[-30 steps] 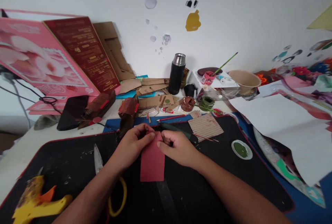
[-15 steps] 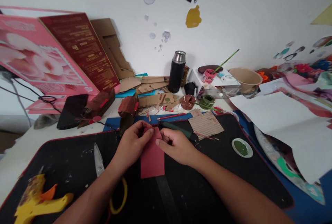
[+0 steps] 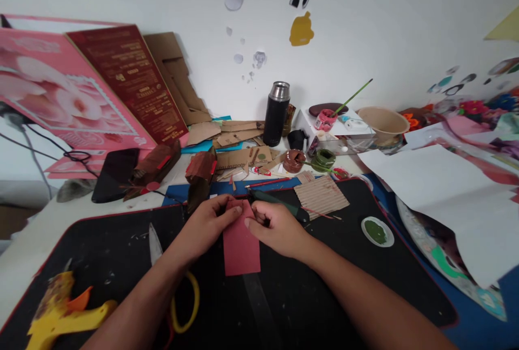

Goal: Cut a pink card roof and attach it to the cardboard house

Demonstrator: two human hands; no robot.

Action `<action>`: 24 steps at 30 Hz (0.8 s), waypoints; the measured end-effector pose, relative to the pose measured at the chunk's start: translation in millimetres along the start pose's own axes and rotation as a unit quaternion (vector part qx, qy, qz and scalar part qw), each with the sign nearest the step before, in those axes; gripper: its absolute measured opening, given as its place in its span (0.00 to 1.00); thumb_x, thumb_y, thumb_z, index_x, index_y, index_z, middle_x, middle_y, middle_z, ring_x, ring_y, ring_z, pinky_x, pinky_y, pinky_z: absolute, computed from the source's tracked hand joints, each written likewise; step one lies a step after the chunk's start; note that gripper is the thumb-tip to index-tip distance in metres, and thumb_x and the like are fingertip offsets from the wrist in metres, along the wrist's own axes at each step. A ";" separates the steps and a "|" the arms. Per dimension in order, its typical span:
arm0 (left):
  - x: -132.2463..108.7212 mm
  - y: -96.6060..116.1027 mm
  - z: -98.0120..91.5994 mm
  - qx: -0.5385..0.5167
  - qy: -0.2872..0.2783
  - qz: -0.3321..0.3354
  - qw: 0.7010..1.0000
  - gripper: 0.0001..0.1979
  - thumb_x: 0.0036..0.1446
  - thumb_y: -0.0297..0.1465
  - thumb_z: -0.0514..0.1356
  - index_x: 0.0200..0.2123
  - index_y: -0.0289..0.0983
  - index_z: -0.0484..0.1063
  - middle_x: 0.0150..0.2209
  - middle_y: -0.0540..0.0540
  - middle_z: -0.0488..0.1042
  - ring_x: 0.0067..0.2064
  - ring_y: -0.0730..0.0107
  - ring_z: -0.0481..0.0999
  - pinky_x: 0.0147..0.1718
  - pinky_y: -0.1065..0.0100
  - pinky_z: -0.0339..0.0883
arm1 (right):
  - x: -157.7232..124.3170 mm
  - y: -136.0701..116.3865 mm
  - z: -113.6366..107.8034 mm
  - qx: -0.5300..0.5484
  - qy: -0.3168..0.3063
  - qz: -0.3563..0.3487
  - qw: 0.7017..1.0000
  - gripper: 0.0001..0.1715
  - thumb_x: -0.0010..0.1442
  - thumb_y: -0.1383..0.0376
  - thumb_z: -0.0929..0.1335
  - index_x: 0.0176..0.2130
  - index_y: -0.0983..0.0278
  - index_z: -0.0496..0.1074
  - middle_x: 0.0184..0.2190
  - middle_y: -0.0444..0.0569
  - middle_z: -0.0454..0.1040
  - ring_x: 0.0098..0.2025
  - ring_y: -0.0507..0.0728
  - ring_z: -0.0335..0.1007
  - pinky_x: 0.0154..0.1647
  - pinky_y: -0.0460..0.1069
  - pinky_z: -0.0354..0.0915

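Note:
A red-brown rectangle of card [image 3: 241, 244] lies on the black mat [image 3: 344, 263] in the middle. Both hands pinch its far edge. My left hand [image 3: 208, 223] has its fingers closed on the top left corner. My right hand [image 3: 273, 225] grips the top right corner with thumb and forefinger. Just behind my right hand lies a dark green-handled tool [image 3: 279, 204]. A strip of metal ruler [image 3: 259, 306] runs out from under the card toward me.
Yellow-handled scissors [image 3: 178, 285] lie under my left forearm. A yellow glue gun [image 3: 65, 312] sits at the near left. Corrugated card [image 3: 321, 196], a green paint lid [image 3: 378, 231], paint jars [image 3: 323, 159], a black flask [image 3: 277, 114] and white paper sheets [image 3: 441, 187] surround the mat.
The hands keep their pinch on the card's far edge. The card's near end has shifted slightly away from me; the view has moved a little.

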State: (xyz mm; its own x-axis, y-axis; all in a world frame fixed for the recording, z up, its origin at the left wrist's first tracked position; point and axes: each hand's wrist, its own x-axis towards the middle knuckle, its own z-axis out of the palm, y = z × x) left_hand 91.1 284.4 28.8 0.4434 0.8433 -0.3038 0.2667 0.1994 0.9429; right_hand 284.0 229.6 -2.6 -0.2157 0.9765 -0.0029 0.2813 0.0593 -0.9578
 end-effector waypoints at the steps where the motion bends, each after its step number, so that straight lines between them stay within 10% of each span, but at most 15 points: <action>1: -0.1 0.1 1.2 -0.020 0.002 -0.004 1.000 0.19 0.47 0.45 0.74 0.28 0.38 0.75 0.26 0.53 0.69 0.26 0.72 0.63 0.25 0.71 0.55 | 0.3 -0.3 -0.3 0.003 0.000 0.000 1.000 0.18 0.65 0.61 0.69 0.28 0.59 0.59 0.23 0.37 0.58 0.27 0.51 0.53 0.29 0.49 0.51; 12: 1.0 -4.2 10.3 -0.268 0.012 -0.128 0.955 0.23 0.35 0.40 0.81 0.31 0.35 0.78 0.28 0.49 0.77 0.28 0.71 0.74 0.28 0.71 0.66 | -0.2 -3.1 -2.4 0.072 -0.029 0.014 0.997 0.18 0.67 0.57 0.69 0.29 0.60 0.62 0.25 0.37 0.57 0.28 0.51 0.52 0.28 0.49 0.50; 24: 5.4 -9.3 1.8 -0.173 0.033 0.015 0.984 0.21 0.46 0.45 0.79 0.38 0.38 0.81 0.39 0.49 0.80 0.39 0.69 0.75 0.41 0.69 0.69 | 3.2 -1.7 -4.6 0.152 -0.031 0.049 0.987 0.22 0.65 0.47 0.71 0.32 0.60 0.64 0.26 0.37 0.58 0.27 0.51 0.50 0.29 0.49 0.49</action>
State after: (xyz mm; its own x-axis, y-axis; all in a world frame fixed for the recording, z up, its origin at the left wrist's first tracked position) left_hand 92.6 286.2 18.2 0.3872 0.8797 -0.2760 -0.0583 0.3221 0.9449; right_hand 287.1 233.6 0.4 -0.2613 0.9592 -0.1081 0.0113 -0.1090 -0.9940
